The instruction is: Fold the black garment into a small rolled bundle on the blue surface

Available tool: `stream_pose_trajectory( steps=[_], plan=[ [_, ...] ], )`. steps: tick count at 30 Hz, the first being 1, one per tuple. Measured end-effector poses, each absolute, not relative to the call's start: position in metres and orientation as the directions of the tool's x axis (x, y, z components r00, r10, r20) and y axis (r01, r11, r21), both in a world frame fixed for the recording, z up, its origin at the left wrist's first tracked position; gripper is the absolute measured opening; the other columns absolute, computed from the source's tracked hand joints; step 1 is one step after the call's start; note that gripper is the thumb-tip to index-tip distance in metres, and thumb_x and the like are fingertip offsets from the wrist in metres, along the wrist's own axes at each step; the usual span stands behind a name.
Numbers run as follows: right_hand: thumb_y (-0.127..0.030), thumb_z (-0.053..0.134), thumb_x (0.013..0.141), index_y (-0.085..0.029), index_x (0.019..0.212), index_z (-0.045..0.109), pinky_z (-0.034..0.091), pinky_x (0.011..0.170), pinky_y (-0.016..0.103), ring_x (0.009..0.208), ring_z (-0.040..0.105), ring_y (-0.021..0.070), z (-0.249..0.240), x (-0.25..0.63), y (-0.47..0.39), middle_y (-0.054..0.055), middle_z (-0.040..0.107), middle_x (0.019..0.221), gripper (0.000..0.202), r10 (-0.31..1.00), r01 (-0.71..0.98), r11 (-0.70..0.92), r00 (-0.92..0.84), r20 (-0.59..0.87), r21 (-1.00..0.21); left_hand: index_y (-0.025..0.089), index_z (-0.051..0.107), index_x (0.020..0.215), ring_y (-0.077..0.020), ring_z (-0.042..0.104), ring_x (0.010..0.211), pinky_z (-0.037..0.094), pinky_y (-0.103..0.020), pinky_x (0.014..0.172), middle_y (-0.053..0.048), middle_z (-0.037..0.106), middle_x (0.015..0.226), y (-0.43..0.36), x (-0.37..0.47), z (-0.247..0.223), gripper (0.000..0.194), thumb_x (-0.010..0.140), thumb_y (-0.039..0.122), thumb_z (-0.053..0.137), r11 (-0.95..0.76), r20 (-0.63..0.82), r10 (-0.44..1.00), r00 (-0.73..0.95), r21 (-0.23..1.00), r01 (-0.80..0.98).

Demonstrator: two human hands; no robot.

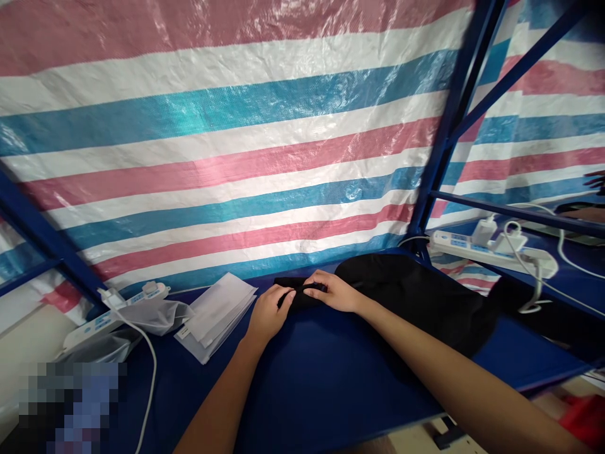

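**newbie_folder:** Both hands are on a small black cloth (297, 291) near the back of the blue surface (321, 378), right in front of the striped tarp (227, 145). Left hand (268, 313) has its fingers curled onto the cloth's left end, and the right hand (333, 291) lies flat over the top with its fingers pressed together, pointing left. Any tips for keeping it tidy?

**oldhand42:** Looks to me like you're in the middle of folding or rolling it. I'd keep that right palm flat as an anchor and let the left fingertips do the tucking, so the edge stays square. Black on dark blue hides the edges, so go by feel and smooth outward before you press the crease.

**newbie_folder:** There's a big pile of black fabric (425, 296) just to the right, touching or nearly touching it.

**oldhand42:** Then I'd say watch you don't catch a corner of that pile in the fold. The stack of clear bags (217, 312) on the left sits well clear of your hands, and so do the power strips (491, 251), so no worry there.
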State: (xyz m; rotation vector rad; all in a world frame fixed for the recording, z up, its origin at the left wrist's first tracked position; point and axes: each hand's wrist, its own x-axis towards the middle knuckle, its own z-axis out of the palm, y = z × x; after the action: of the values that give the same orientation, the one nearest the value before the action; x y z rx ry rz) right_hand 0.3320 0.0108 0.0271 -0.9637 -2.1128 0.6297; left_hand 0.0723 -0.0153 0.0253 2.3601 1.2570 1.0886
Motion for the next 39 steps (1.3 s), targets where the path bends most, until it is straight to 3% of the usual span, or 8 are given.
stream_pose_trajectory(
  steps=[5, 21, 39],
  plan=[
    [-0.056, 0.065, 0.104, -0.027, 0.115, 0.077, 0.058, 0.080, 0.037, 0.089, 0.070, 0.0221, 0.027, 0.332, 0.010, 0.007, 0.071, 0.110, 0.033, 0.789, 0.434, 0.599, -0.465, 0.403, -0.673, 0.027, 0.079, 0.119, -0.0239, 0.074, 0.103, 0.059, -0.036, 0.084, -0.005, 0.078, 0.114, -0.015, 0.072, 0.026, 0.034, 0.112, 0.044, 0.050, -0.594, 0.494, 0.798, 0.347, 0.540, 0.597],
    [-0.053, 0.062, 0.107, -0.028, 0.123, 0.074, 0.058, 0.092, 0.039, 0.099, 0.069, 0.0238, 0.028, 0.332, 0.008, 0.007, 0.070, 0.113, 0.032, 0.777, 0.484, 0.622, -0.481, 0.406, -0.616, 0.027, 0.077, 0.119, -0.0249, 0.073, 0.109, 0.057, -0.040, 0.096, -0.005, 0.078, 0.116, -0.013, 0.072, 0.027, 0.031, 0.112, 0.043, 0.051, -0.596, 0.482, 0.798, 0.362, 0.545, 0.590],
    [-0.045, 0.058, 0.110, -0.027, 0.127, 0.072, 0.056, 0.103, 0.043, 0.110, 0.068, 0.0256, 0.032, 0.329, 0.001, 0.009, 0.069, 0.116, 0.028, 0.756, 0.482, 0.645, -0.512, 0.407, -0.592, 0.025, 0.075, 0.122, -0.0256, 0.073, 0.109, 0.058, -0.041, 0.097, -0.006, 0.077, 0.117, -0.018, 0.074, 0.030, 0.032, 0.112, 0.043, 0.050, -0.594, 0.471, 0.799, 0.375, 0.518, 0.615]
  ],
)
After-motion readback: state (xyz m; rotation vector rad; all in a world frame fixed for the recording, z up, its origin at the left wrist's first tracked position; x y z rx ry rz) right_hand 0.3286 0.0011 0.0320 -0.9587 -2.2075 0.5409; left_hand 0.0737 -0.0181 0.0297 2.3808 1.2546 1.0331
